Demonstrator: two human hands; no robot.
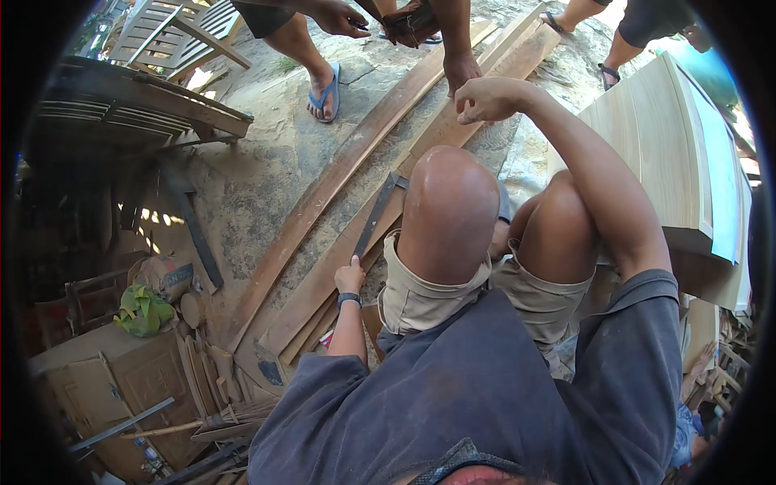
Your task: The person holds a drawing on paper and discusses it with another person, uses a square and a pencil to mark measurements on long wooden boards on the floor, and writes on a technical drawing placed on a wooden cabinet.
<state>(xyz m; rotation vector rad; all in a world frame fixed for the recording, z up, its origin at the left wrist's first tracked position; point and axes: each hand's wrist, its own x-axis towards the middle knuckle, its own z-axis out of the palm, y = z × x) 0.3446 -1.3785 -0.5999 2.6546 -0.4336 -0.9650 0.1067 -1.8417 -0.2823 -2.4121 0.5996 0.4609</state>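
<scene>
My left hand (351, 276) is closed around the lower end of a dark metal carpenter's square (377, 214), which lies slanted over a wooden plank (323, 271) beside my raised knee. The square's short arm is at its far end, close to the knee. Beyond my knees, my right hand (488, 100) hangs over another plank (444, 129) with its fingers curled; whether anything is in them cannot be made out. Another person's hand (461, 71) reaches down right beside it. A second long plank (339, 184) lies to the left, roughly parallel.
A pale wooden cabinet (647, 145) stands at the right. Another person's foot in a blue flip-flop (325, 101) is near the planks, with more feet farther back. At the left are a slatted bench (145, 101), green leaves (144, 311) and several wood offcuts (202, 372).
</scene>
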